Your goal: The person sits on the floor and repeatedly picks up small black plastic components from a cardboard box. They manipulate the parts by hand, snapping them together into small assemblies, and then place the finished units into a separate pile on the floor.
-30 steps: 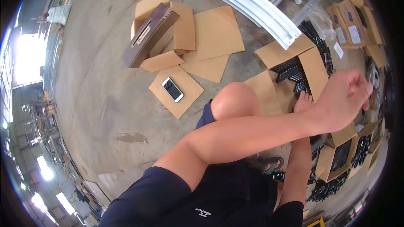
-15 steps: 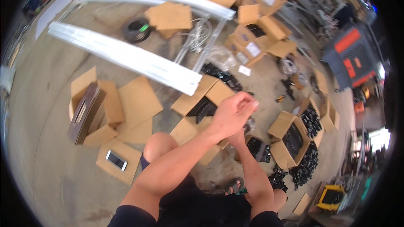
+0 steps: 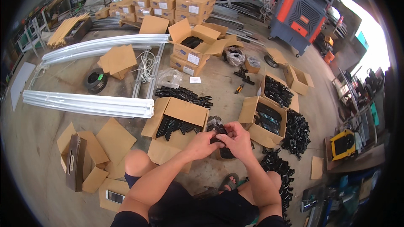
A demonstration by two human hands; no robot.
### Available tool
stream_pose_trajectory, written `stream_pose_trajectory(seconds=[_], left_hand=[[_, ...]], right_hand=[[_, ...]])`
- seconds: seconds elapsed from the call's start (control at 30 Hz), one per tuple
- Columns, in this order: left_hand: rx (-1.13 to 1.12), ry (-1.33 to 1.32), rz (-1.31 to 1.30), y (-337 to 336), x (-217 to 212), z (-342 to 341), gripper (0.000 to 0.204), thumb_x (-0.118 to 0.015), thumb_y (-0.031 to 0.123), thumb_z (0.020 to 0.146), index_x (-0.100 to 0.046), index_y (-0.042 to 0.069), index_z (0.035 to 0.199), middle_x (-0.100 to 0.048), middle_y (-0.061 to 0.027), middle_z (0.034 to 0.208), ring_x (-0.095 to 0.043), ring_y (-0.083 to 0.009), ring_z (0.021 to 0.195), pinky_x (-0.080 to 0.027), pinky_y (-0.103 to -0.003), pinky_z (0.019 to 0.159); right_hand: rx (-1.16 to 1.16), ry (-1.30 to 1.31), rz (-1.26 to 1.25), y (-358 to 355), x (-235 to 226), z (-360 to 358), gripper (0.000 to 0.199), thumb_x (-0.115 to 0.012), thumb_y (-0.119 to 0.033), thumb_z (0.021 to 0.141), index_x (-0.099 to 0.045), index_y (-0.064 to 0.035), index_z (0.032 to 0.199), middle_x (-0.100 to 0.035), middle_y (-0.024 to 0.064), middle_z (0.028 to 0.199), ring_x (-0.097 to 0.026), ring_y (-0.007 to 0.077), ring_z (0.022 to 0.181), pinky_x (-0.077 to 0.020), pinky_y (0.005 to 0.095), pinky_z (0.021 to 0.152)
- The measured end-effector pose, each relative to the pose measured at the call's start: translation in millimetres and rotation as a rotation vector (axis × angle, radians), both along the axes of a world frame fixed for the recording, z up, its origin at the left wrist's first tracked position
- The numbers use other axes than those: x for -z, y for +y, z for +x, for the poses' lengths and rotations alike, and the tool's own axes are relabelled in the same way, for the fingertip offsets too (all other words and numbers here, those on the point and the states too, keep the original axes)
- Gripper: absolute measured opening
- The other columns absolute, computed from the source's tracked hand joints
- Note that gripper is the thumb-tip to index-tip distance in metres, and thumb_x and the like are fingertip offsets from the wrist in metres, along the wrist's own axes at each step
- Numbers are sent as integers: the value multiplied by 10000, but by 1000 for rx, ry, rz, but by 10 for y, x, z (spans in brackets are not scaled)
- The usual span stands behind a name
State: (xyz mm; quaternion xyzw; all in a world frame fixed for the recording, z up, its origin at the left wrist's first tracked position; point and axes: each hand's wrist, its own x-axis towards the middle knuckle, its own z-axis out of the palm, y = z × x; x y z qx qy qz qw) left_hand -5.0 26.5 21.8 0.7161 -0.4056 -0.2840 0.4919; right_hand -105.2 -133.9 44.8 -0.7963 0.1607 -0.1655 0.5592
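Both hands meet low in front of me around a small black plastic part. My left hand pinches it from one side. My right hand grips it from the other, its thumb across the part. The fingers partly cover its shape. Just below them stands a small box of black parts, mostly hidden by the right hand. Left of the hands, an open carton holds black angled parts in neat rows. On the right, another open carton contains stacked black parts.
Loose black parts lie in a heap at right and a pile ahead. White metal profiles stretch across the left floor. A phone rests on cardboard. Stacked cartons and a grey-orange machine stand farther back.
The view has tilted up and turned. My left hand, raised over the right before, has come down beside it, and both hands now hold the black part.
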Motion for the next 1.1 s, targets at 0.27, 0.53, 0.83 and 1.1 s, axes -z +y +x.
stream_pose_trajectory(seconds=[0.27,0.53,0.83,1.1], left_hand=[[-172,581,-244,-155,187,-13,238,-659,84,1001,-656,7,1227,-732,-88,1138,-705,-190,1015,-587,-360,888],[-182,784,-376,-300,174,-99,278,-702,67,979,-623,-6,1235,-726,-110,1099,-725,-204,989,-591,-349,881],[-236,818,-546,-419,194,-154,215,-641,110,1032,-647,-7,1213,-717,-81,1097,-699,-185,979,-589,-395,903],[-329,646,-561,-385,233,-20,252,-735,36,959,-673,-13,1198,-722,-52,1096,-667,-106,988,-558,-296,923]], right_hand=[[50,-14,163,-356,-168,-266,504,-797,-74,896,-615,-17,1363,-615,29,894,-597,69,681,-508,247,528],[129,-386,680,-393,16,-167,451,-731,-55,960,-427,-13,1290,-675,139,1141,-706,202,901,-606,319,798],[150,-504,845,78,290,-21,382,-700,-30,982,-462,-9,1280,-678,162,1274,-675,162,1029,-570,298,896],[65,-247,572,-47,395,5,383,-692,-5,982,-595,93,1339,-685,143,1237,-666,142,1069,-553,281,927]])
